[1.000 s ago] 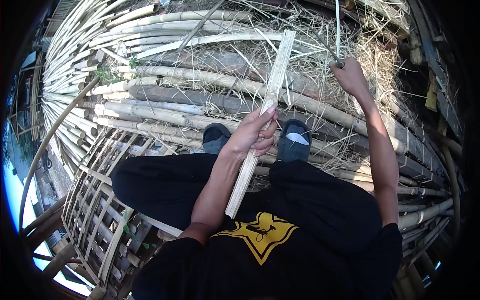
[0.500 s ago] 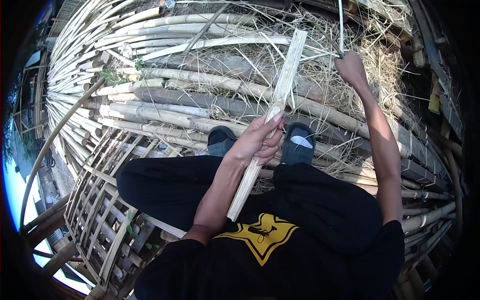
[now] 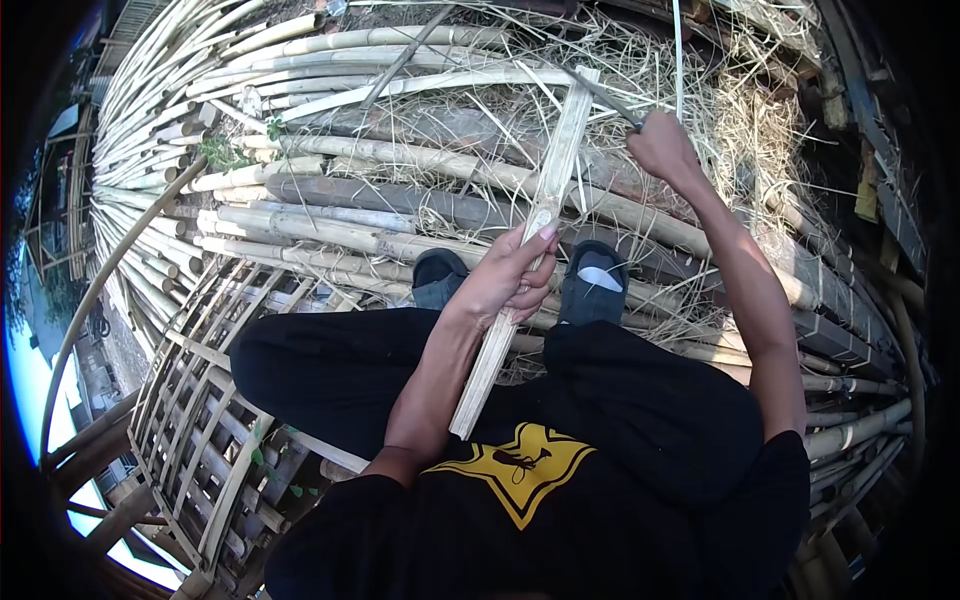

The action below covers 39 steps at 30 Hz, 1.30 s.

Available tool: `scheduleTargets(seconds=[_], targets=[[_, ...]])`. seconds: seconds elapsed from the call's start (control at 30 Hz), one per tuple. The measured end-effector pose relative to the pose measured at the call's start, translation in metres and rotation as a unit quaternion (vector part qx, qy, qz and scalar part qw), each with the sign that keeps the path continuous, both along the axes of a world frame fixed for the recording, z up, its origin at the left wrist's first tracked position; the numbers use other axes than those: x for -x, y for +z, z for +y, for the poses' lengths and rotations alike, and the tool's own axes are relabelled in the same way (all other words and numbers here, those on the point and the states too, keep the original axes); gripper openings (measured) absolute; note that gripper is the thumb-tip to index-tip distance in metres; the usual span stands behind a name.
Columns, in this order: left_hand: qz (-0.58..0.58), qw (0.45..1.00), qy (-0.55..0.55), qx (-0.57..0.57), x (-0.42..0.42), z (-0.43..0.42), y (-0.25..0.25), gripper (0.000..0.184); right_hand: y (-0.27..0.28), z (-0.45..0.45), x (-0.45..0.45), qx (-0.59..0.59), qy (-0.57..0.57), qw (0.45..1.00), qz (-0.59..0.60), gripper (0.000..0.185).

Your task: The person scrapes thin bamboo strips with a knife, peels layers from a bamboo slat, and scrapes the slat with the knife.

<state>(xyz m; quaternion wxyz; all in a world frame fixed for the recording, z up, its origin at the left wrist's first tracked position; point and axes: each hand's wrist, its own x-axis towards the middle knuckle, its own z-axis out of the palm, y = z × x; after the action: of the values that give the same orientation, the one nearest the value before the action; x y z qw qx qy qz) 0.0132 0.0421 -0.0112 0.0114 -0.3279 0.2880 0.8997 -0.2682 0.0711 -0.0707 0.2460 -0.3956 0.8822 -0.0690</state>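
Observation:
My left hand [image 3: 508, 278] is wrapped round a split bamboo strip [image 3: 563, 150], thumb along its top, near a node. The strip slants from my lap up toward the far side. In my right hand [image 3: 663, 148] is a knife [image 3: 606, 97], fist closed round its handle, which is hidden. The dark blade points up and left, its front part at the strip's far end. Whether the edge touches the wood I cannot tell. A thin pale strip [image 3: 679, 65] runs upward just beyond my right fist.
Bamboo poles [image 3: 400, 150] lie side by side under and around my sandalled feet [image 3: 595, 285]. Straw-like shavings [image 3: 740, 110] are heaped at the far right. To the left is a woven bamboo lattice [image 3: 215, 400], with a bent pole [image 3: 110, 270] arching beside it.
My right hand has moved left and slightly down, bringing the knife blade across to the far end of the bamboo strip. My left hand keeps its hold, shifted slightly left.

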Motion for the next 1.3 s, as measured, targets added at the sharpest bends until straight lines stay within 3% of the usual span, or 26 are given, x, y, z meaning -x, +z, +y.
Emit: scheduleTargets(seconds=[0.07,0.13,0.27,0.33,0.5,0.63,0.73,0.93,1.07,1.13,1.3], targets=[[0.018,0.999,-0.03,-0.008,-0.001,0.005,0.01,0.023,0.001,0.002,0.049,0.012,-0.112,0.993,0.038,0.029],[0.024,0.999,-0.027,-0.013,0.001,0.001,0.015,0.023,0.017,0.011,0.072,0.024,-0.102,0.994,0.009,0.032],[0.012,1.0,0.012,0.009,0.007,-0.008,0.002,0.024,0.038,0.019,0.013,0.039,-0.029,0.997,-0.068,0.033],[-0.029,0.998,0.015,0.049,0.01,-0.008,0.006,0.024,0.042,0.019,-0.035,-0.009,0.081,0.99,-0.114,0.031],[-0.068,0.99,0.002,0.127,0.007,-0.002,0.005,0.025,0.017,0.009,-0.062,0.006,0.118,0.989,-0.088,0.028],[-0.028,0.995,-0.019,0.09,-0.002,0.003,0.015,0.026,-0.003,0.005,0.038,0.014,-0.11,0.994,-0.008,0.029],[-0.026,0.995,-0.038,0.084,0.001,-0.002,0.02,0.026,0.018,0.02,0.066,0.046,-0.112,0.993,0.001,0.034],[-0.049,0.99,-0.03,0.132,0.012,-0.002,0.011,0.026,0.045,0.018,-0.056,-0.033,0.125,0.985,-0.117,0.029],[-0.055,0.987,-0.021,0.148,0.003,0.001,0.004,0.027,0.025,0.009,-0.059,-0.007,0.126,0.985,-0.118,0.027],[-0.071,0.986,-0.025,0.15,0.005,0.003,0.003,0.027,0.013,-0.002,-0.026,-0.009,0.1,0.995,-0.015,0.026],[-0.063,0.99,-0.013,0.123,0.006,-0.005,0.006,0.027,0.0,-0.007,0.006,-0.002,0.054,0.997,0.048,0.026]])
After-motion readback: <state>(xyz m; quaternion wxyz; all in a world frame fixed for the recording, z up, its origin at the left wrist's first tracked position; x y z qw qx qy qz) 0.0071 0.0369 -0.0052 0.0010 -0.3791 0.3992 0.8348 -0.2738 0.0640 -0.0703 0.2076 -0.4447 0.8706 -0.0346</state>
